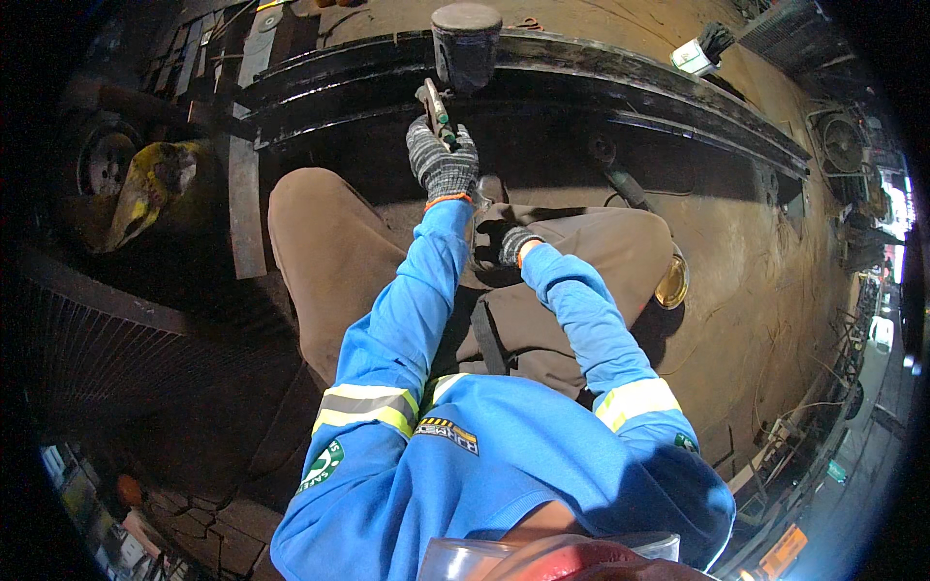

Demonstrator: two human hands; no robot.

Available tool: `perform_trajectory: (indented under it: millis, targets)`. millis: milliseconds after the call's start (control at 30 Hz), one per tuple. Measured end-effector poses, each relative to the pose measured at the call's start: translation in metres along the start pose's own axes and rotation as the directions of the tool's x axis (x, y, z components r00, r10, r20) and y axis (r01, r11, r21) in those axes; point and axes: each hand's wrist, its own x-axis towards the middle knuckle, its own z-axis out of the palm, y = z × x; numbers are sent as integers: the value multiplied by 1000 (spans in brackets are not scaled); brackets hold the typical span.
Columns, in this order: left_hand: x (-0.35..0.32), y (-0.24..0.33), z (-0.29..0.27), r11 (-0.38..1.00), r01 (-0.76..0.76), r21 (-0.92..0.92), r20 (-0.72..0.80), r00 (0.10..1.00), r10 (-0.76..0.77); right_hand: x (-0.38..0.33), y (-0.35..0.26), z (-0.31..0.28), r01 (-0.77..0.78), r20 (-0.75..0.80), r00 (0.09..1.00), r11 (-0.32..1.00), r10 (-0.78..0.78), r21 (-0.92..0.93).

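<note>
My left hand [444, 160], in a grey knitted glove, reaches forward and is closed around a small metal tool [436, 107] with green-tipped parts; its exact kind is unclear. Just beyond the tool stands a dark metal cylinder [466, 44], in front of long black steel beams [358, 102]. Between my legs, my right hand [506, 243], also gloved, is closed in deep shadow, beside a dark object whose shape is lost. What its fingers hold cannot be made out.
A dark cylindrical tool [625, 184] lies partly behind my right knee. By that knee is a round gold-coloured tin [671, 283]. On the left are a yellow crumpled sack [150, 189] and a flat steel bar [246, 208]. A white bucket [693, 58] stands at the far right.
</note>
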Motion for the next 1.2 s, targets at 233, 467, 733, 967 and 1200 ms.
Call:
perform_trajectory:
  millis: [233, 467, 733, 967, 1200]
  targets:
    - [5, -3, 0, 993, 10, 119, 192, 981, -33, -41, -42, -68, -53, -177, 979, 966, 101, 254]
    - [-27, 29, 10, 992, -125, -30, 477, 870, 125, -65, -39, -62, -217, 142, 967, 397, 211, 892]
    - [-33, 24, 15, 891, -371, -261, 412, 792, 450, -66, -49, -73, -221, -78, 958, 880, 277, 421]
    - [-12, 8, 3, 994, -86, 62, 314, 947, 62, -99, -71, -133, 18, -143, 990, 994, -2, 106]
    - [-1, 24, -20, 981, 56, 184, 123, 989, -79, -58, -51, -95, -122, -190, 966, 961, 172, 250]
